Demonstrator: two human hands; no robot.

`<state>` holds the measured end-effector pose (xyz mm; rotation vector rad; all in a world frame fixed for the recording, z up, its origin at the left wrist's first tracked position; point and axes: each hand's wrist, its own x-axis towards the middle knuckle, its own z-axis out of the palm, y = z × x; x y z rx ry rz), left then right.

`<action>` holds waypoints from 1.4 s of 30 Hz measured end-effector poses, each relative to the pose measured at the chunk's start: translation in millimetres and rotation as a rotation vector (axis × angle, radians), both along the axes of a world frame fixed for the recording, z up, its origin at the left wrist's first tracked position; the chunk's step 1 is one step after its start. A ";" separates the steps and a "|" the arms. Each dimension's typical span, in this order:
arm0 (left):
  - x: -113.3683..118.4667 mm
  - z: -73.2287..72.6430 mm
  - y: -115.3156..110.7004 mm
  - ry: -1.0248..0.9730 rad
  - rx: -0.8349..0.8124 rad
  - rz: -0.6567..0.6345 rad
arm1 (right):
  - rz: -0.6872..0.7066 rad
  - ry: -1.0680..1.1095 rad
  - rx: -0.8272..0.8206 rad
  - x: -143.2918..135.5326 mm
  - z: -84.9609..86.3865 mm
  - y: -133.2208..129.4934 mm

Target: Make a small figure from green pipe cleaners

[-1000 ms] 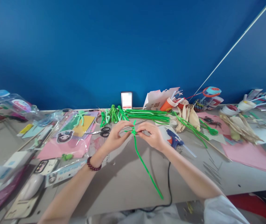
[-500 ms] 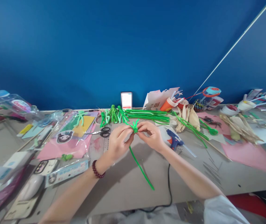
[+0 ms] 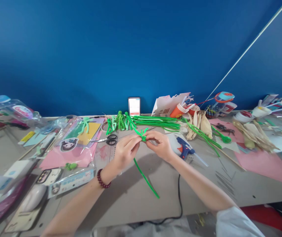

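Between my two hands is a knotted bundle of green pipe cleaners (image 3: 143,138), with short ends sticking up. My left hand (image 3: 127,148), above a beaded bracelet, pinches it from the left. From the right, the fingertips of my right hand (image 3: 160,144) grip the same bundle. A long green stem (image 3: 146,180) hangs down from under my left hand toward the front. Behind the hands lies a pile of straight green pipe cleaners (image 3: 157,121), beside several small twisted green figures (image 3: 120,121).
Scissors (image 3: 111,140) lie left of my hands. A blue glue gun (image 3: 185,147) sits to the right, its black cord (image 3: 180,197) running to the front edge. A phone (image 3: 134,106) leans on the blue wall. Paper cups (image 3: 177,111) and dried husks (image 3: 200,125) stand back right.
The long hanging stem has swung slightly left. My left fingers have shifted a little on the bundle, and its upright ends have changed angle. The things on the table stay put.
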<state>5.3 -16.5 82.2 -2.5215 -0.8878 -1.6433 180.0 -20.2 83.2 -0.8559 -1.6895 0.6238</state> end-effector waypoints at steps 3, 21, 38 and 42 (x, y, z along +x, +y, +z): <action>0.7 1.4 -0.1 -0.008 -0.037 -0.007 | -0.014 -0.015 0.016 0.1 -0.6 0.2; 1.7 8.4 -4.6 -0.072 -0.124 -0.006 | 0.197 0.234 -0.189 3.8 -2.8 7.9; 2.4 8.9 -4.7 -0.068 -0.113 -0.023 | 0.021 0.153 -0.043 -2.4 -5.9 1.7; 3.2 8.8 -2.6 -0.066 -0.113 0.000 | 0.011 0.052 0.013 0.6 -4.9 4.4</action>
